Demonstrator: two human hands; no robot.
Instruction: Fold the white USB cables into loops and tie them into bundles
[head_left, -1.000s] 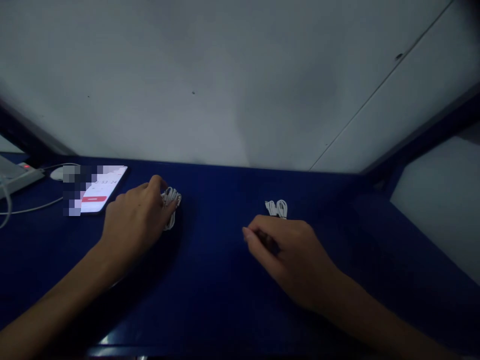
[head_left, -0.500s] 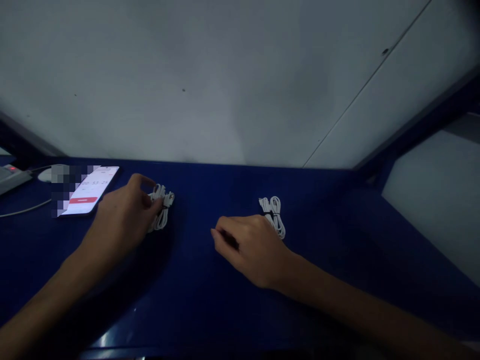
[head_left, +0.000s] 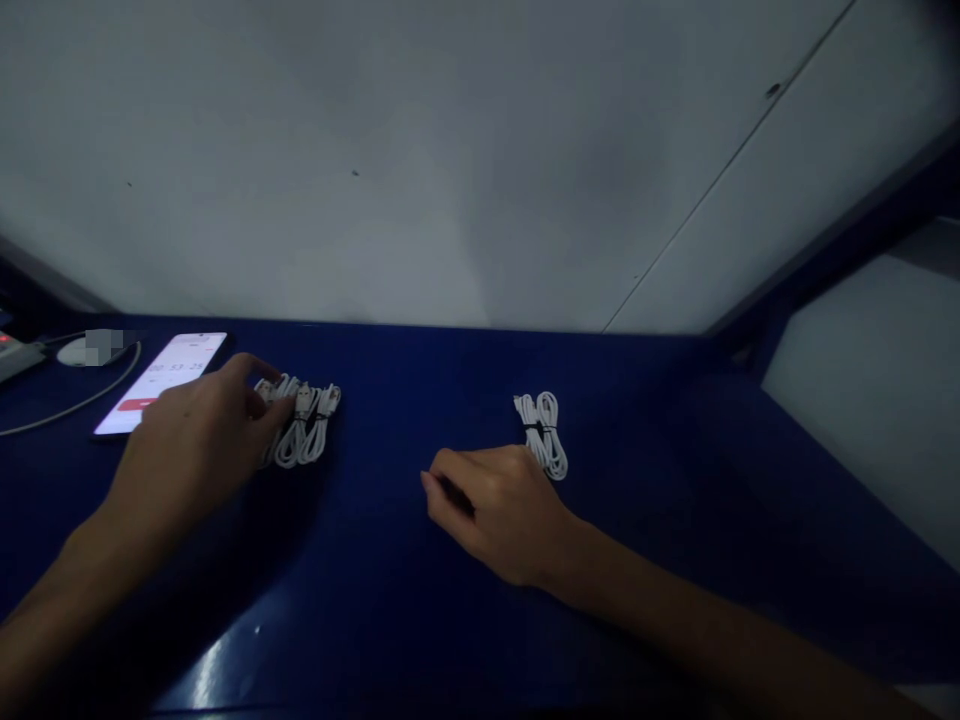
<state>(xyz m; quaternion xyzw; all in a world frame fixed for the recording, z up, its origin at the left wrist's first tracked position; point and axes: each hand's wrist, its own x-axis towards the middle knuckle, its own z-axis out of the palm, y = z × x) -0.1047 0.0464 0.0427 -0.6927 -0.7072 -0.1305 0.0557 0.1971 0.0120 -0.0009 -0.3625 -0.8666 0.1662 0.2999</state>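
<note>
My left hand [head_left: 196,430] is at the left, its thumb and forefinger curled round the left end of a row of coiled white cables [head_left: 301,425]. The bundle in its grip is partly hidden by the fingers. Dark ties bind the visible bundles, and metal plugs show at their upper ends. My right hand [head_left: 501,510] rests on the table with curled fingers, and nothing shows in it. Just beyond its knuckles lie more tied white cables [head_left: 546,430], partly covered by that hand.
A lit phone [head_left: 180,355] showing a timer lies at the left, partly behind my left hand. Beyond it are a white rounded object [head_left: 75,350], a white cord [head_left: 75,408] and a power strip [head_left: 16,358]. A pale wall [head_left: 420,240] borders the blue table [head_left: 390,600].
My left hand has shifted left along the cables, uncovering more of the bundles there. My right hand stays nearly in place, still curled. The view has shifted slightly.
</note>
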